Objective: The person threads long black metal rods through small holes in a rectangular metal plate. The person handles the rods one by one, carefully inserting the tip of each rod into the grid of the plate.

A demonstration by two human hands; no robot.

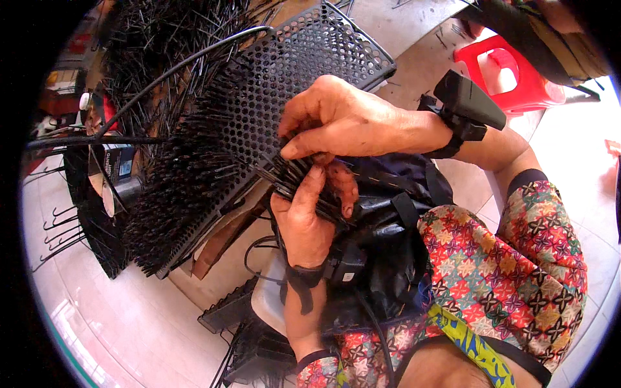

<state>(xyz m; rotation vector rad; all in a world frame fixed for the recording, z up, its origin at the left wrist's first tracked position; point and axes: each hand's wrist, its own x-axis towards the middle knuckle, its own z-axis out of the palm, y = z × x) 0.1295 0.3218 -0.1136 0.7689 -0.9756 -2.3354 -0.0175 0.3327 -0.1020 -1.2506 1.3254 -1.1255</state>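
Observation:
My left hand (303, 223) is closed around a bundle of thin black sticks (289, 179), with the thumb laid across them and dark-stained fingers curled round the far side. Just above it, my right hand (346, 119) has thumb and forefinger pinched at the ends of the bundle, on what looks like one thin stick; the fingers partly hide it. Beyond both hands a black perforated rack (275, 81) lies tilted. Its left part bristles with many black sticks (174, 194) standing in the holes, while its right part shows bare holes.
Loose black sticks (165, 48) are heaped behind the rack. A bent metal rod (184, 63) arches over its left side. A red plastic stool (511, 74) stands at the far right, near another person's arm (559, 16). Black fabric (381, 226) covers my lap; more black racks (259, 349) lie below.

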